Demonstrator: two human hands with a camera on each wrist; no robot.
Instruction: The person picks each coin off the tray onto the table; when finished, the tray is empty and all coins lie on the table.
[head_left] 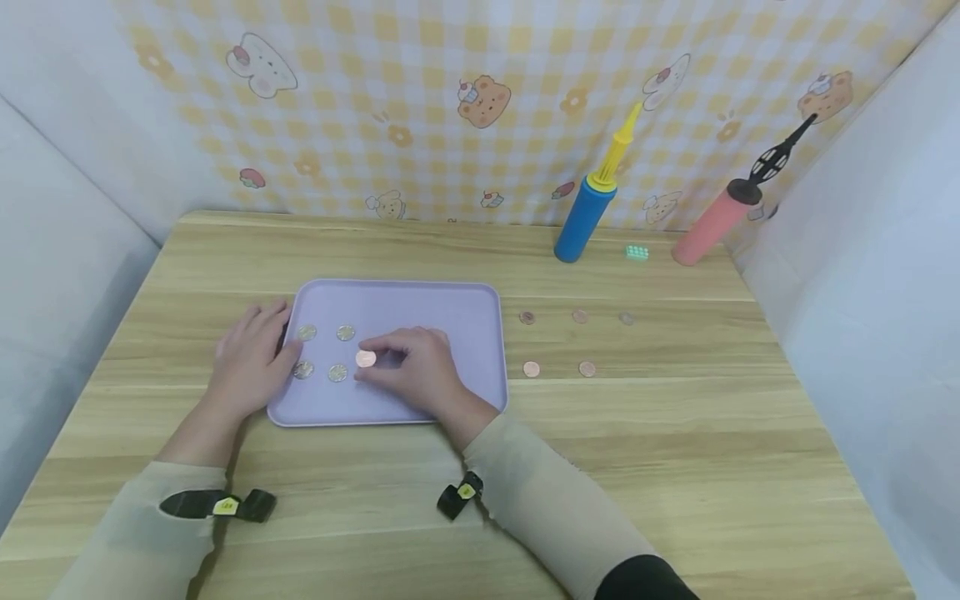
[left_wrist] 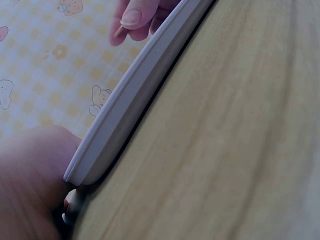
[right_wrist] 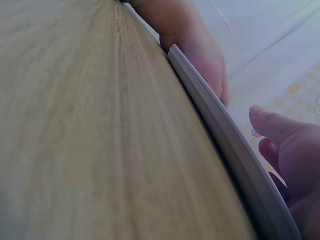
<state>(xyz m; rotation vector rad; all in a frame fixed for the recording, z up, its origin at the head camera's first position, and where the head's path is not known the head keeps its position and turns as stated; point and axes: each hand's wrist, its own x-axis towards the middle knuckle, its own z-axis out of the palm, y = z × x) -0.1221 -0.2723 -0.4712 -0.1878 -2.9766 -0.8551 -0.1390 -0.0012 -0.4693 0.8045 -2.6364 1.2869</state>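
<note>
My right hand (head_left: 420, 367) pinches a shiny copper coin (head_left: 366, 358) between thumb and index finger, over the lilac tray (head_left: 420, 296). In the left wrist view, the thumb and fingers (left_wrist: 135, 17) of that hand show above the tray's rim with a thin edge of the coin. Several silvery coins (head_left: 338, 372) lie in the tray's left part, in two rows. My left hand (head_left: 251, 358) rests against the tray's left edge, its fingers fairly straight along the outside and its thumb over the rim. The right wrist view shows the left hand (right_wrist: 202, 60) beyond the tray's side.
Right of the tray, several coins (head_left: 531, 368) lie spread in two rows on the wooden table (head_left: 675, 458). Behind them stand a blue-and-yellow hand pump (head_left: 585, 221) and a pink-and-black one (head_left: 708, 225), with a small mint-green studded block (head_left: 637, 252) between. A checked cloth (head_left: 420, 75) hangs behind.
</note>
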